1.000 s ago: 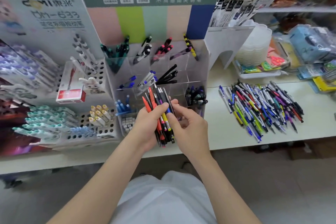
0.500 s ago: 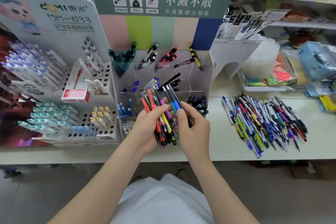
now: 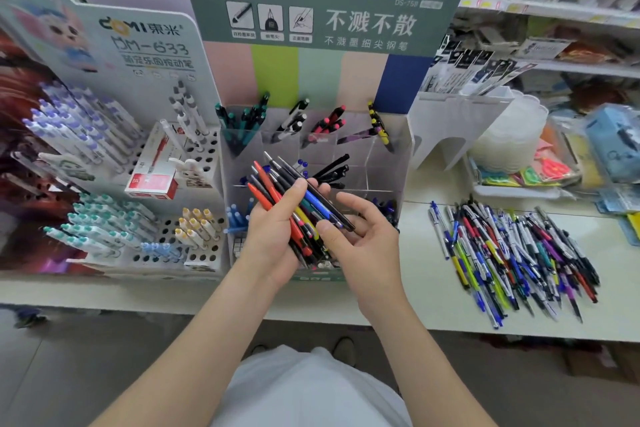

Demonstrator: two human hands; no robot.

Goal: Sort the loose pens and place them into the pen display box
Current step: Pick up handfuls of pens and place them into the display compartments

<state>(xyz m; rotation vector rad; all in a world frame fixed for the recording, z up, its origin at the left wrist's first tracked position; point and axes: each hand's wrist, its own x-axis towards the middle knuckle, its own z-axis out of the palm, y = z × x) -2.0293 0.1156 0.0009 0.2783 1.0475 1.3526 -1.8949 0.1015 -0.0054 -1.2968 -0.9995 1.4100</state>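
Blue pen (image 3: 318, 204), raised earlier, rests back on the bundle (image 3: 273, 184) gripped by left hand (image 3: 273, 236); right hand (image 3: 370, 243) pinches it, not yet boxed.

Pretty clearly a stationery shop: a branded pen display box (image 3: 367, 159) with a printed header card (image 3: 322, 21) is set up right behind the fingers (image 3: 294, 196), another pen rack (image 3: 207, 152) is stood off to their left, loose pens (image 3: 512, 253) are heaped to their right, and shelves (image 3: 554, 9) stocked with packaged goods are seen beyond
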